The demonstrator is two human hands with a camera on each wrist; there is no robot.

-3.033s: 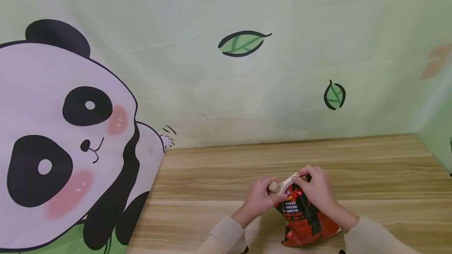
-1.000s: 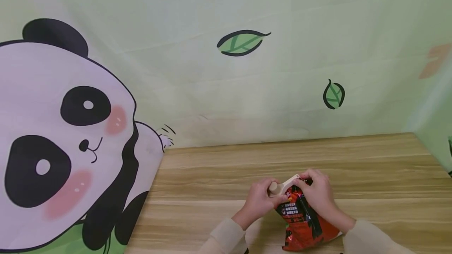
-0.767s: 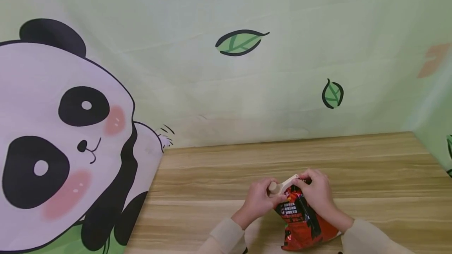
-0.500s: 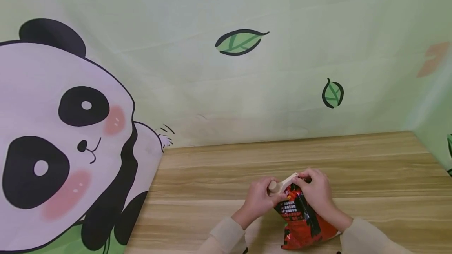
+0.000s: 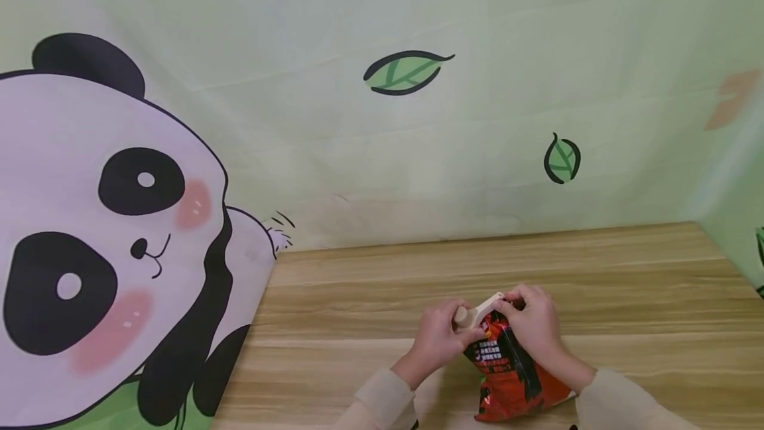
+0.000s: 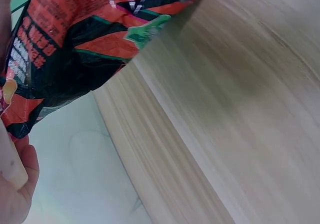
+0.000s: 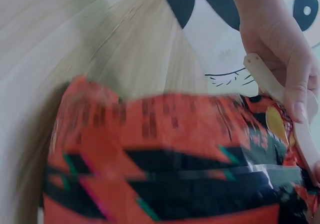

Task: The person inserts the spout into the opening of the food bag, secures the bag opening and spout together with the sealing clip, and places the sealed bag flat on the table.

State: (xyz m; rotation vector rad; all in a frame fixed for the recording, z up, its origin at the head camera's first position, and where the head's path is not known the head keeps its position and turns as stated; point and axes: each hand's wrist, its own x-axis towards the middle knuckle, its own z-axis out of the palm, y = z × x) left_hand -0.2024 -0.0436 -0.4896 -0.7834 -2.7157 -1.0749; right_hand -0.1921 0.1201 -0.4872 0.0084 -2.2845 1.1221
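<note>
A red and black foil snack bag (image 5: 512,383), printed with white characters, stands on the table with its top edge up. Along that edge lies a beige bag clip (image 5: 485,311) with a round cap at its left end. My left hand (image 5: 438,335) holds the cap end, thumb in front and fingers behind. At the clip's far right end, my right hand (image 5: 533,322) pinches clip and bag top together. The right wrist view shows the left thumb pressing on the clip (image 7: 267,82). In the left wrist view the bag (image 6: 95,39) hangs close over the wood. The right fingertips are partly hidden.
The wood-grain table (image 5: 334,297) reaches back to a pale green cloth backdrop (image 5: 298,118) with printed leaves. A large printed panda (image 5: 179,118) covers the cloth at the left, beside the table's left edge.
Both hands keep their hold on the clip and bag. The bag and right hand have shifted only slightly, and the head view has drifted a little.
</note>
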